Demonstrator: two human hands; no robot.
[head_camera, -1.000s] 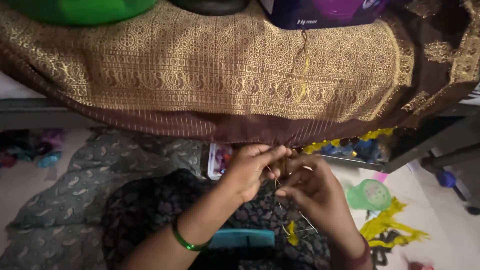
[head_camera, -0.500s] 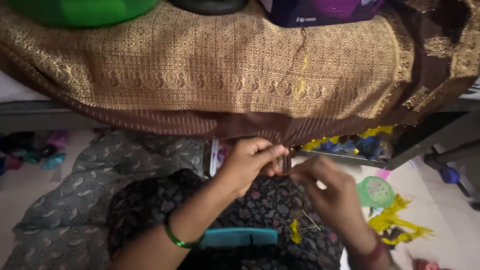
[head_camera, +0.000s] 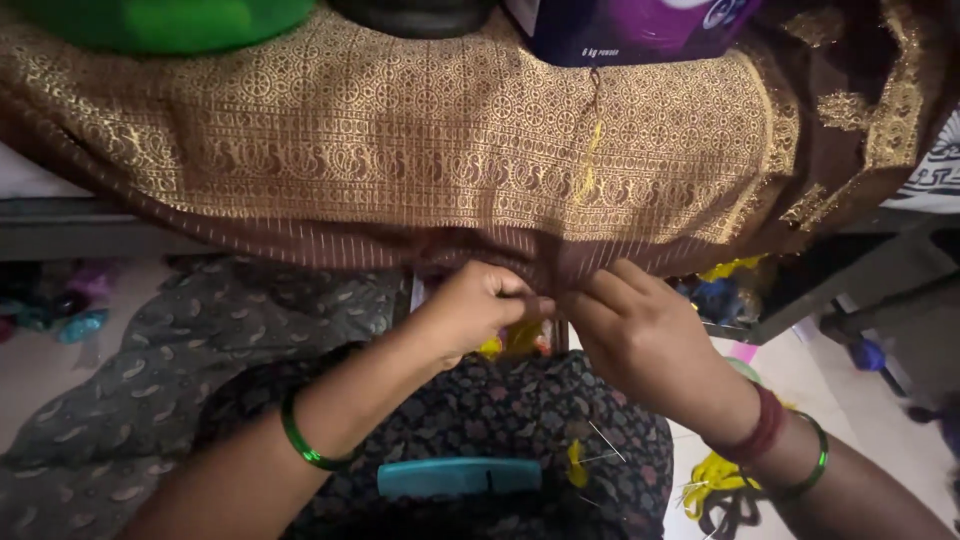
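Two hands, left and right, pinched together on brown cloth hem, above patterned lap.

Home sewing corner: draped brown-gold fabric, thread scraps on floor.

Brown gold-woven fabric — draped, hanging.

A cloth is draped over the table edge, tubs behind it, a comb on the lap below.
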